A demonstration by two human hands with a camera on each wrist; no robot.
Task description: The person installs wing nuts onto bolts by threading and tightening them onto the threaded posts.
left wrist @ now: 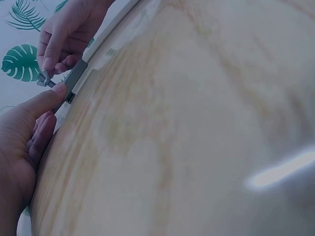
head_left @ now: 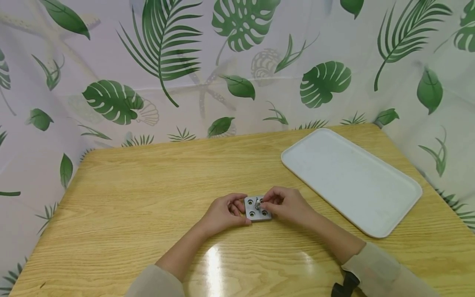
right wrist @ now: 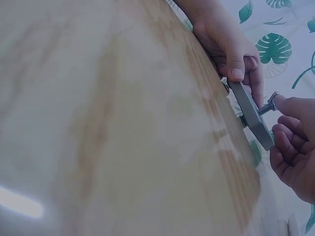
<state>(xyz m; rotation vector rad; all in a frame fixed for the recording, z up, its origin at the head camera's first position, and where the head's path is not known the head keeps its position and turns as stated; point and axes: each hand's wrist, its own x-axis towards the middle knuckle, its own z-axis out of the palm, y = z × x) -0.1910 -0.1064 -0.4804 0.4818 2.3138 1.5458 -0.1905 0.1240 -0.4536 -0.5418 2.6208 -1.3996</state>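
A small grey square metal plate (head_left: 258,216) with a hole near each corner lies on the table in the head view. From its middle stands a silver wing bolt (right wrist: 268,105), its shank upright on the plate's face. My left hand (head_left: 224,212) grips the plate's left side, thumb at the near corner and fingers at the far one. With thumb and index finger, my right hand (head_left: 287,205) pinches the bolt's winged head (left wrist: 44,77). Small dark feet or nuts show under the plate in the right wrist view. The bolt's lower end is hidden.
A white rectangular tray (head_left: 352,181) lies on the wooden table (head_left: 148,185) to the right, beyond my right forearm. Behind the table hangs a leaf-patterned cloth (head_left: 259,95). A black strap piece (head_left: 345,284) hangs at my right sleeve.
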